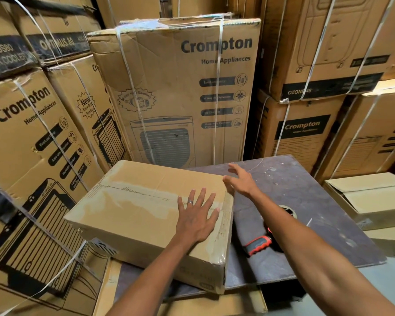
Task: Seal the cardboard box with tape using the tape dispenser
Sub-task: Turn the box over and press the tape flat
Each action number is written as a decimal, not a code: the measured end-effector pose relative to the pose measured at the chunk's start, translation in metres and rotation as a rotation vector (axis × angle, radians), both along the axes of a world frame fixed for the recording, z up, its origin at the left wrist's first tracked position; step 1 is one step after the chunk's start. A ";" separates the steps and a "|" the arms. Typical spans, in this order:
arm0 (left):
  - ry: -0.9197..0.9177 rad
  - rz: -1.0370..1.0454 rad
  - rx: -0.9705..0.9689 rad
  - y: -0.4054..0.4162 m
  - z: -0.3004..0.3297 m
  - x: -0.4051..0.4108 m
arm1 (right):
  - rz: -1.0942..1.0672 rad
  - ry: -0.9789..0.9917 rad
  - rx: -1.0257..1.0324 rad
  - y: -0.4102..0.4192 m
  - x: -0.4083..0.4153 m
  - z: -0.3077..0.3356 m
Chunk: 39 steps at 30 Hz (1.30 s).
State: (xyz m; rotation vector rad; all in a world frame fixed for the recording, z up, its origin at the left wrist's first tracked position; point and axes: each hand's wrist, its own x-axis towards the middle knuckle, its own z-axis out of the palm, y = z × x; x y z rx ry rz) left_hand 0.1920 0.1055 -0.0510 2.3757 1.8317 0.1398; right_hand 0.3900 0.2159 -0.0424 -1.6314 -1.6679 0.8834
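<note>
A brown cardboard box point(137, 201) lies on a dark board point(306, 192), its top flaps closed with clear tape along the middle seam and down the right end. My left hand point(197, 215) rests flat on the box top near its right edge, fingers spread, a ring on one finger. My right hand point(240, 180) hovers open at the box's far right corner, fingers apart, holding nothing. The tape dispenser point(260, 244), with a red and grey handle, lies on the board just right of the box, partly hidden under my right forearm.
Tall strapped appliance cartons point(176, 87) wall in the left, back and right sides. A smaller open carton point(369, 197) sits to the right of the board. A flattened cardboard sheet point(214, 304) lies under the board's near edge.
</note>
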 end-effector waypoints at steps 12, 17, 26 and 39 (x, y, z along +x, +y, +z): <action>0.040 -0.103 -0.029 -0.060 0.005 0.022 | -0.004 0.007 0.057 -0.001 0.009 -0.029; -0.135 -0.101 0.090 -0.077 -0.001 0.018 | -0.079 0.123 0.092 -0.009 0.009 -0.042; -0.303 -0.305 0.020 -0.045 0.004 -0.059 | -0.276 0.308 0.220 -0.065 0.020 -0.049; -0.266 0.030 0.193 -0.058 -0.010 -0.107 | -0.436 -0.211 0.255 -0.156 -0.026 -0.049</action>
